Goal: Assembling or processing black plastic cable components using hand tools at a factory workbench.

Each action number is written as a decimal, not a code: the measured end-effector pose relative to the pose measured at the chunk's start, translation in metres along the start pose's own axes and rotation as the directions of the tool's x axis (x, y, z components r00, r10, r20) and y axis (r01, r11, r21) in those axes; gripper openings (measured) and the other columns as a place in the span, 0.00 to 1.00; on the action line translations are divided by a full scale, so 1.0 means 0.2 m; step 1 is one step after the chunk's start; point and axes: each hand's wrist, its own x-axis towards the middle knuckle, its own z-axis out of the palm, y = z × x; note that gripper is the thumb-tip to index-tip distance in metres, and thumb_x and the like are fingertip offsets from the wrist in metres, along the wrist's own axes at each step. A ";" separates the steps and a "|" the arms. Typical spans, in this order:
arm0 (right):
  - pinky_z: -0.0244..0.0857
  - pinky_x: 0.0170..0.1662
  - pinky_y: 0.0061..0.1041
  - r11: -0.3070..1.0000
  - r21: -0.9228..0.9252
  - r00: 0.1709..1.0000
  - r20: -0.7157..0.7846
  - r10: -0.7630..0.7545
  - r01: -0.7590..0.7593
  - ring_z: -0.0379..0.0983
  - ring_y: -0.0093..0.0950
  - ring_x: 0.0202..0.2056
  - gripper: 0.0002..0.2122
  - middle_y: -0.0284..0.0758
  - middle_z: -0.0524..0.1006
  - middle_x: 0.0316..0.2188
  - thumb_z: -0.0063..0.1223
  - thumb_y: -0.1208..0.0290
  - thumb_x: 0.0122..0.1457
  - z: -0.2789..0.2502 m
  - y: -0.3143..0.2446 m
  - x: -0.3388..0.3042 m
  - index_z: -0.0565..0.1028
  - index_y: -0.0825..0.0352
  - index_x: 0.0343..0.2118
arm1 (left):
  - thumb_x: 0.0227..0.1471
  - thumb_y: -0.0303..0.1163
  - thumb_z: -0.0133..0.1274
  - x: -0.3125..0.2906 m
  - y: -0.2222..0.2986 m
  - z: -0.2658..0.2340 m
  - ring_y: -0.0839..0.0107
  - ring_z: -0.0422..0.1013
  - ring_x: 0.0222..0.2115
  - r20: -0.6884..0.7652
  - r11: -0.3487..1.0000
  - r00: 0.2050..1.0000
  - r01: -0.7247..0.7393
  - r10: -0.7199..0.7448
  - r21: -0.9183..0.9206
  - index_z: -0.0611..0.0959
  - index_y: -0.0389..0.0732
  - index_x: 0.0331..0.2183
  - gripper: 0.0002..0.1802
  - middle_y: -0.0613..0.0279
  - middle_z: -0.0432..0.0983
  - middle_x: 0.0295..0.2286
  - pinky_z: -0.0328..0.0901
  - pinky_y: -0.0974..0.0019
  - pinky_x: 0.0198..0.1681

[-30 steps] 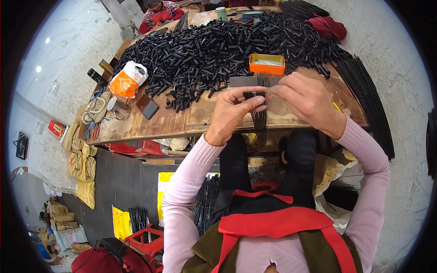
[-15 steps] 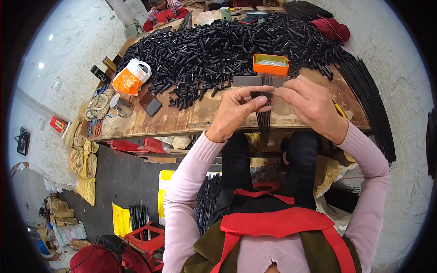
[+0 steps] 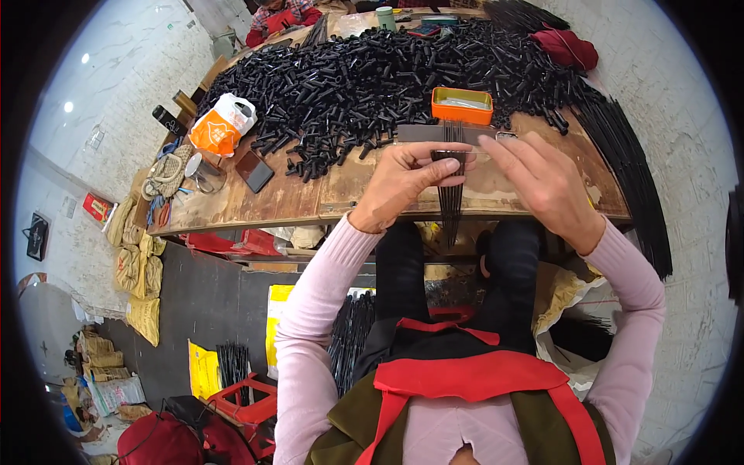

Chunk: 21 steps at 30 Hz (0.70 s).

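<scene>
My left hand (image 3: pixel 408 177) is closed around a bundle of thin black rods (image 3: pixel 451 203), held upright above the table's front edge. The rods stick out above and below the fingers, and the thumb lies across a dark band near their middle. Just to the right, my right hand (image 3: pixel 546 184) is raised with its fingertips drawn together, a short gap from the bundle. Whatever it pinches is too small to make out. Behind the hands a flat dark grey bar (image 3: pixel 418 133) lies on the wooden table (image 3: pixel 353 186). Past the bar stands an orange tin (image 3: pixel 463 116) with pale contents.
A wide heap of short black tube-like pieces (image 3: pixel 349 85) covers the table's back. At left are a phone (image 3: pixel 254 171), a metal mug (image 3: pixel 204 173) and an orange-white bag (image 3: pixel 223 128). Long black rods (image 3: pixel 632 178) lie along the right edge. Another person (image 3: pixel 283 19) sits across.
My right hand has drawn back a little to the right, away from the bundle. My left hand keeps its hold on the rods, nearly in place.
</scene>
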 end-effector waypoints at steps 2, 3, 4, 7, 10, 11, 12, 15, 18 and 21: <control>0.69 0.32 0.28 0.999 -0.036 0.998 0.050 0.035 -0.033 0.72 0.32 0.31 0.21 0.39 0.74 0.34 0.54 0.80 0.42 -0.02 0.01 -0.02 0.76 0.72 0.44 | 0.57 0.25 0.53 0.01 0.00 0.00 0.67 0.75 0.44 0.011 1.000 1.000 0.003 -0.004 0.013 0.78 0.31 0.49 0.17 0.52 0.78 0.42 0.73 0.63 0.50; 0.68 0.32 0.29 0.999 -0.029 0.998 0.056 0.017 -0.016 0.71 0.32 0.31 0.21 0.39 0.74 0.34 0.54 0.81 0.42 -0.02 0.02 -0.02 0.76 0.72 0.43 | 0.57 0.25 0.53 0.00 0.00 0.00 0.67 0.75 0.44 0.011 1.000 1.000 0.004 -0.004 0.011 0.78 0.31 0.49 0.17 0.52 0.78 0.42 0.73 0.63 0.50; 0.67 0.31 0.30 1.000 -0.023 0.998 0.061 -0.002 0.003 0.71 0.32 0.31 0.20 0.39 0.74 0.34 0.53 0.81 0.41 -0.02 0.02 -0.02 0.76 0.73 0.43 | 0.57 0.24 0.53 0.00 0.00 0.00 0.66 0.75 0.44 0.013 1.000 1.000 0.005 -0.005 0.020 0.77 0.31 0.49 0.17 0.51 0.78 0.42 0.73 0.63 0.50; 0.67 0.31 0.30 0.999 -0.041 0.999 0.047 0.002 0.000 0.70 0.33 0.30 0.19 0.38 0.74 0.34 0.53 0.81 0.41 -0.03 0.03 -0.01 0.76 0.73 0.41 | 0.57 0.23 0.52 0.00 0.00 0.00 0.64 0.75 0.45 0.018 1.000 1.000 0.004 -0.005 0.030 0.76 0.30 0.49 0.18 0.51 0.77 0.43 0.72 0.62 0.50; 0.67 0.31 0.31 0.999 -0.037 0.999 0.044 0.021 -0.019 0.70 0.33 0.30 0.19 0.38 0.73 0.34 0.53 0.81 0.40 -0.03 0.03 -0.03 0.76 0.73 0.40 | 0.57 0.23 0.52 0.01 0.00 0.00 0.63 0.75 0.45 0.019 1.000 1.000 0.008 -0.009 0.026 0.76 0.29 0.50 0.18 0.50 0.77 0.44 0.72 0.62 0.51; 0.67 0.31 0.31 0.999 -0.037 0.999 0.043 0.019 -0.017 0.70 0.33 0.30 0.19 0.38 0.73 0.34 0.53 0.81 0.40 -0.02 0.03 -0.03 0.76 0.73 0.40 | 0.57 0.23 0.52 0.01 0.00 0.00 0.63 0.75 0.46 0.022 1.000 1.000 0.015 -0.015 0.019 0.76 0.29 0.50 0.18 0.50 0.77 0.44 0.72 0.62 0.51; 0.67 0.32 0.31 0.999 -0.032 0.999 0.043 0.022 -0.021 0.70 0.33 0.31 0.19 0.38 0.73 0.34 0.53 0.81 0.41 -0.02 0.03 -0.03 0.76 0.73 0.41 | 0.57 0.23 0.52 0.01 0.00 0.00 0.63 0.75 0.46 0.021 1.000 1.000 0.014 -0.014 0.019 0.76 0.29 0.50 0.18 0.50 0.77 0.44 0.72 0.62 0.51; 0.67 0.33 0.31 0.998 -0.063 0.998 0.061 0.013 -0.009 0.70 0.34 0.31 0.20 0.38 0.73 0.34 0.53 0.80 0.42 -0.03 0.03 -0.03 0.76 0.74 0.42 | 0.57 0.23 0.52 0.00 -0.01 0.00 0.63 0.75 0.46 0.014 1.000 1.000 0.012 -0.012 0.021 0.76 0.29 0.50 0.18 0.50 0.77 0.44 0.72 0.62 0.51; 0.68 0.33 0.30 0.989 -0.145 0.996 0.080 -0.026 0.038 0.70 0.34 0.32 0.20 0.38 0.74 0.34 0.52 0.79 0.43 -0.05 0.03 -0.01 0.76 0.74 0.43 | 0.57 0.22 0.52 0.01 -0.01 0.00 0.63 0.75 0.45 0.006 1.000 1.000 0.009 -0.009 0.010 0.76 0.29 0.50 0.18 0.50 0.77 0.44 0.73 0.62 0.50; 0.68 0.34 0.29 0.982 -0.181 0.995 0.090 -0.036 0.052 0.70 0.34 0.32 0.20 0.38 0.74 0.34 0.53 0.79 0.43 -0.07 0.01 0.00 0.76 0.74 0.43 | 0.57 0.22 0.52 0.01 -0.01 0.00 0.63 0.75 0.45 -0.022 1.000 1.000 0.020 -0.020 0.012 0.76 0.29 0.50 0.18 0.49 0.77 0.44 0.73 0.63 0.49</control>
